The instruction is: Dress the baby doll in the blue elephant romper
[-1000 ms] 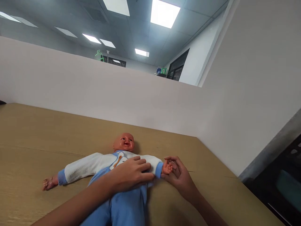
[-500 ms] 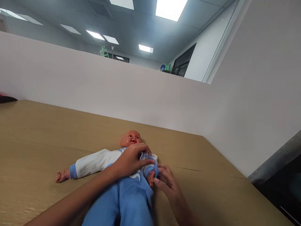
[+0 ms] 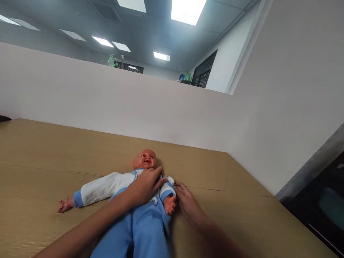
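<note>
A baby doll [image 3: 145, 160] lies on its back, wearing a white-and-blue top and fuzzy blue trousers [image 3: 150, 225]. My left hand [image 3: 146, 184] rests across its chest, fingers closed on the cloth near the top of the bent sleeve [image 3: 167, 188]. Against the outer side of that same sleeve, the fingers of my right hand [image 3: 186, 202] are bent in and grip its edge; their tips are partly hidden. The doll's small hand [image 3: 170, 204] sticks out of the blue cuff, palm up. Its other arm [image 3: 96, 188] stretches out to the left.
The brown tabletop [image 3: 67, 150] has thin seams. A pale partition [image 3: 134, 104] stands along its back, and a wall [image 3: 290, 93] rises at the right. Beyond the table's right edge is a dark object [image 3: 322, 208]. A black item [image 3: 4, 118] shows at the far left.
My right hand has shifted from the cuff up to the sleeve's outer side. The doll's hand now shows more fully outside the cuff. My left hand stays on the chest.
</note>
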The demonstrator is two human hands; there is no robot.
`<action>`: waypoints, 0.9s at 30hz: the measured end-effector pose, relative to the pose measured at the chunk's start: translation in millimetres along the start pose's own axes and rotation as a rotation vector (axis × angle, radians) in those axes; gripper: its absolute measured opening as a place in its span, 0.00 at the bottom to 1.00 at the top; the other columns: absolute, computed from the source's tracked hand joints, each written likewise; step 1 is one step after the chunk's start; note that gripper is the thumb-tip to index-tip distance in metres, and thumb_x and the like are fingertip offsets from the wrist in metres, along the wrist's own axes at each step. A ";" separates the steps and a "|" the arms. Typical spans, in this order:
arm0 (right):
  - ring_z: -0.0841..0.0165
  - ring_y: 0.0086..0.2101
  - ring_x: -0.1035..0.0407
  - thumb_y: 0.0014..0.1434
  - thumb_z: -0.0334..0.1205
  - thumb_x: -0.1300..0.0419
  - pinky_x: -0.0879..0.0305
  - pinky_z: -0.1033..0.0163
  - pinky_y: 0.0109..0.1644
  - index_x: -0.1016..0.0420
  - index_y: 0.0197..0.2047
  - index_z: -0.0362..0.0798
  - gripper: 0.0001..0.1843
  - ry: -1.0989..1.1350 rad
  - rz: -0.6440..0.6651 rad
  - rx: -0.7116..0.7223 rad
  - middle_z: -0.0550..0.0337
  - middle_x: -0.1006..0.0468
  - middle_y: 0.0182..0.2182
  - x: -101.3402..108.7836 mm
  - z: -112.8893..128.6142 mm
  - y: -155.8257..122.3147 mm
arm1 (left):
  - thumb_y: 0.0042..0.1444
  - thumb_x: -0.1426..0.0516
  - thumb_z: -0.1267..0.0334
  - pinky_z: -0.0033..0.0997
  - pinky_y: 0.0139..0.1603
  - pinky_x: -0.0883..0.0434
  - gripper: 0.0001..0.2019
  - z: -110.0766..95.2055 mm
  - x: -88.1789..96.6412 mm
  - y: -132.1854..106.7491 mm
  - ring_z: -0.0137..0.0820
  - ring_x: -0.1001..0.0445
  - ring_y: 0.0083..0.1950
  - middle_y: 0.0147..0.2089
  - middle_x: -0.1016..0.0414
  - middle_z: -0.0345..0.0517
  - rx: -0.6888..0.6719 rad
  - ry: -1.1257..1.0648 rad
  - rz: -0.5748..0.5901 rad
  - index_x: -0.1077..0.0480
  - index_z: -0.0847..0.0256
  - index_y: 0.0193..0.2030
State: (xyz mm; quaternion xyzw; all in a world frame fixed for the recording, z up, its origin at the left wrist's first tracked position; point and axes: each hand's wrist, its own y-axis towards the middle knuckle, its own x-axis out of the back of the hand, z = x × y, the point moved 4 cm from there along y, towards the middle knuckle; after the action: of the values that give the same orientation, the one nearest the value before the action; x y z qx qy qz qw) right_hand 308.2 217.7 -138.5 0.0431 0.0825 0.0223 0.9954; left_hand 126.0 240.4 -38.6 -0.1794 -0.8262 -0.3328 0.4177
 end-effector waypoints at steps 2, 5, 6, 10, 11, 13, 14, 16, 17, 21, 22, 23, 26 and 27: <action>0.54 0.53 0.25 0.55 0.74 0.31 0.30 0.50 0.62 0.21 0.52 0.56 0.34 -0.037 0.016 0.012 0.54 0.17 0.51 0.6 5.5 3.5 | 0.76 0.49 0.58 0.37 0.40 0.32 0.09 1.8 -1.1 1.0 0.44 0.21 0.43 0.40 0.21 0.49 0.038 0.010 -0.022 0.35 0.56 0.42; 0.57 0.49 0.26 0.57 0.69 0.29 0.31 0.54 0.59 0.17 0.46 0.54 0.28 -0.093 0.087 0.014 0.57 0.16 0.44 -3.3 16.3 7.8 | 0.75 0.48 0.60 0.36 0.37 0.34 0.08 2.6 -1.5 1.8 0.44 0.20 0.41 0.38 0.21 0.47 0.080 0.018 -0.037 0.37 0.54 0.41; 0.58 0.46 0.26 0.56 0.67 0.27 0.31 0.55 0.56 0.16 0.43 0.53 0.27 -0.108 0.109 0.009 0.57 0.16 0.40 -5.2 18.9 11.0 | 0.75 0.48 0.61 0.36 0.37 0.34 0.08 2.5 -1.4 1.9 0.44 0.19 0.41 0.37 0.21 0.47 0.089 0.020 -0.037 0.38 0.54 0.40; 0.62 0.36 0.28 0.48 0.72 0.26 0.31 0.57 0.44 0.18 0.37 0.50 0.32 -0.097 0.137 -0.073 0.60 0.18 0.34 -12.0 19.8 33.8 | 0.74 0.47 0.63 0.35 0.36 0.34 0.07 2.4 -0.1 1.9 0.44 0.18 0.42 0.38 0.20 0.48 0.125 0.049 -0.039 0.38 0.54 0.41; 0.62 0.35 0.27 0.47 0.73 0.26 0.30 0.56 0.44 0.18 0.37 0.50 0.33 -0.086 0.145 -0.096 0.59 0.18 0.34 -13.4 19.0 40.0 | 0.74 0.47 0.63 0.36 0.37 0.34 0.07 2.7 0.5 1.9 0.45 0.18 0.43 0.38 0.20 0.49 0.137 0.062 -0.044 0.38 0.54 0.41; 0.62 0.36 0.27 0.45 0.72 0.25 0.30 0.57 0.45 0.19 0.37 0.49 0.34 -0.072 0.174 -0.134 0.59 0.18 0.35 -15.4 18.3 49.9 | 0.71 0.44 0.64 0.37 0.39 0.33 0.07 3.5 1.7 2.0 0.48 0.18 0.46 0.39 0.19 0.52 0.159 0.091 -0.056 0.37 0.54 0.40; 0.63 0.36 0.27 0.46 0.70 0.24 0.30 0.57 0.45 0.20 0.37 0.49 0.33 -0.071 0.190 -0.148 0.60 0.18 0.34 -15.7 18.5 53.2 | 0.70 0.43 0.64 0.38 0.40 0.33 0.07 3.9 2.2 2.1 0.49 0.19 0.47 0.40 0.19 0.54 0.169 0.105 -0.062 0.37 0.54 0.39; 0.65 0.34 0.29 0.47 0.66 0.23 0.33 0.60 0.43 0.21 0.36 0.48 0.30 -0.075 0.213 -0.171 0.62 0.20 0.32 -14.5 19.9 56.8 | 0.67 0.41 0.66 0.38 0.41 0.32 0.08 4.6 2.8 2.7 0.50 0.19 0.48 0.40 0.19 0.54 0.184 0.124 -0.069 0.37 0.54 0.38; 0.66 0.34 0.30 0.47 0.65 0.22 0.34 0.61 0.42 0.22 0.36 0.48 0.30 -0.075 0.220 -0.179 0.64 0.21 0.31 -13.5 20.7 57.4 | 0.67 0.41 0.66 0.38 0.41 0.32 0.08 5.0 2.9 3.1 0.50 0.18 0.47 0.40 0.18 0.54 0.192 0.129 -0.071 0.37 0.54 0.38; 0.64 0.36 0.27 0.49 0.66 0.23 0.33 0.59 0.47 0.20 0.38 0.48 0.30 -0.073 0.275 -0.212 0.62 0.19 0.32 -12.6 22.0 54.6 | 0.69 0.43 0.64 0.38 0.38 0.34 0.06 6.9 2.8 5.2 0.50 0.17 0.44 0.39 0.17 0.54 0.226 0.141 -0.078 0.35 0.55 0.39; 0.63 0.37 0.25 0.50 0.66 0.24 0.32 0.58 0.48 0.19 0.37 0.48 0.29 -0.075 0.295 -0.225 0.60 0.17 0.32 -13.5 21.5 53.3 | 0.68 0.43 0.64 0.38 0.38 0.34 0.05 7.3 2.8 5.7 0.50 0.17 0.44 0.39 0.17 0.55 0.233 0.143 -0.079 0.34 0.56 0.39; 0.61 0.37 0.25 0.51 0.66 0.25 0.32 0.56 0.49 0.18 0.36 0.47 0.29 -0.079 0.309 -0.235 0.59 0.17 0.32 -14.4 21.1 52.0 | 0.68 0.42 0.65 0.38 0.37 0.35 0.04 7.7 2.8 6.0 0.50 0.17 0.44 0.40 0.16 0.55 0.236 0.143 -0.078 0.34 0.56 0.40; 0.60 0.37 0.24 0.52 0.65 0.26 0.30 0.55 0.48 0.18 0.36 0.48 0.27 -0.070 0.292 -0.216 0.57 0.16 0.34 -15.7 21.6 50.6 | 0.68 0.43 0.66 0.38 0.37 0.35 0.01 8.4 3.5 6.5 0.50 0.16 0.44 0.41 0.16 0.56 0.237 0.138 -0.080 0.33 0.57 0.43; 0.60 0.37 0.25 0.51 0.65 0.26 0.30 0.56 0.48 0.19 0.37 0.49 0.27 -0.062 0.272 -0.196 0.58 0.16 0.34 -15.7 22.4 51.0 | 0.69 0.44 0.66 0.38 0.37 0.35 0.01 8.3 3.8 6.4 0.50 0.16 0.45 0.41 0.15 0.56 0.235 0.136 -0.083 0.33 0.58 0.44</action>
State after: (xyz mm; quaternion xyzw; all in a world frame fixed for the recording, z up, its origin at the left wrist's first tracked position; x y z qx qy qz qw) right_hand 294.5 265.8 -109.4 -0.0427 0.0426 0.1632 0.9847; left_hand 122.7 250.9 -36.6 -0.0719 -0.8361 -0.2619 0.4767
